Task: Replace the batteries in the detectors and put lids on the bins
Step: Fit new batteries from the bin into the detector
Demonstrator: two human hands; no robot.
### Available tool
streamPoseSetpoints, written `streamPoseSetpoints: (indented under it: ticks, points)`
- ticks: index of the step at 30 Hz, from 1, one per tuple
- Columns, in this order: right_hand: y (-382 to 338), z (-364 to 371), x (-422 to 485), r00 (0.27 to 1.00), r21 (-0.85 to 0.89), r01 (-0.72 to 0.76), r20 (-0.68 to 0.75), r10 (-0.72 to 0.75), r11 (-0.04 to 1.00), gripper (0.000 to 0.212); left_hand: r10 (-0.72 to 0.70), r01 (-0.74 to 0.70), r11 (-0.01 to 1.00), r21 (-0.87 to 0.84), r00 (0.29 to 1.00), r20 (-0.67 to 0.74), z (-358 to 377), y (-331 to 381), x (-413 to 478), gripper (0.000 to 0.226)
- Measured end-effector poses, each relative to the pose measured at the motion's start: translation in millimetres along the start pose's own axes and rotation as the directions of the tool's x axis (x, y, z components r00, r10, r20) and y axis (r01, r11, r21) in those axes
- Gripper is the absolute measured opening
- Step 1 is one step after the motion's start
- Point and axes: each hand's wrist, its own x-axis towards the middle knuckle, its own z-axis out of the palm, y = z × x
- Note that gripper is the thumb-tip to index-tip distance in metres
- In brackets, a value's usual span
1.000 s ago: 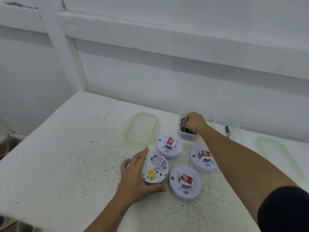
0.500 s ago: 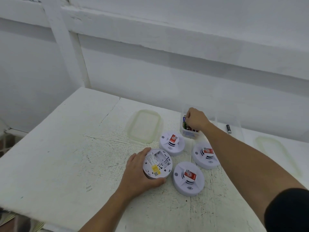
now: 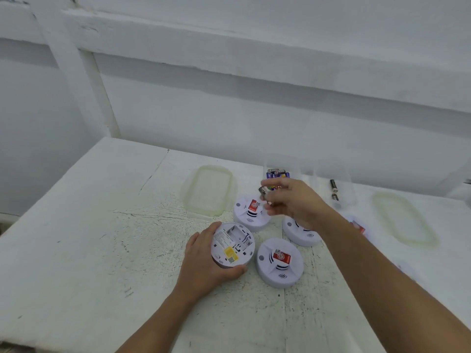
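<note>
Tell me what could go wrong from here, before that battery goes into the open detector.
1. The right hand pinches the battery above the far detector; a slip could send it rolling among the units.
2. The left hand holds the open detector only by its rim; pressing a cell in might shift it.
3. The clear bin is hard to see, so a returning arm may knock it.
</note>
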Motion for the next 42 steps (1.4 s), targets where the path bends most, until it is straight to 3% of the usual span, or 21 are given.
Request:
streamPoseSetpoints:
  ticks: [2,5,8,12,15,17,20,24,35,39,42]
  points:
    - [15,13,-14,0.998,-0.257,0.059,0.026,-0.054,0.965,0.024,0.006,-0.006,1.0,0.013,1.0,-0.013,0,2,0,0.112]
    - [37,31,-24,0.984,-0.651,0.171,0.071,-0.165,0.74,0.016,0.014,-0.013,1.0,0.028,1.0,-0.024,1,2,0,0.109]
    - [53,44,-29,0.953,-0.759,0.285,0.159,-0.258,0.585,0.018,0.031,-0.031,0.999,0.012,0.999,-0.039,2,4,0,0.1]
    - [63,55,-28,0.911,-0.852,0.357,0.227,-0.345,0.383,0.02,0.038,-0.038,0.999,0.008,0.996,-0.075,3,5,-1,0.071]
    - [65,56,-26,0.901,-0.872,0.385,0.283,-0.329,0.303,0.023,0.047,-0.046,0.999,0.008,0.996,-0.076,5,0,1,0.075]
    - [61,51,-27,0.886,-0.84,0.443,0.358,-0.295,0.312,0.023,0.056,-0.055,0.998,0.019,0.997,-0.056,6,-6,3,0.085]
    - [52,40,-28,0.861,-0.778,0.508,0.454,-0.228,0.37,0.031,0.068,-0.067,0.997,0.034,0.997,-0.039,7,-8,6,0.079]
    - [47,31,-21,0.885,-0.758,0.457,0.438,-0.156,0.465,0.03,0.06,-0.059,0.998,0.015,0.996,-0.061,6,-7,4,0.083]
    - [46,26,-8,0.903,-0.724,0.405,0.414,-0.119,0.558,0.023,0.042,-0.039,0.997,0.062,0.998,-0.039,8,-15,5,0.1]
    - [48,25,-5,0.909,-0.714,0.386,0.403,-0.108,0.585,0.022,0.036,-0.034,0.997,0.064,0.999,-0.035,10,-19,8,0.099]
    - [48,28,-3,0.901,-0.731,0.408,0.419,-0.112,0.547,0.021,0.024,-0.022,0.997,0.072,0.999,-0.037,11,-18,9,0.099]
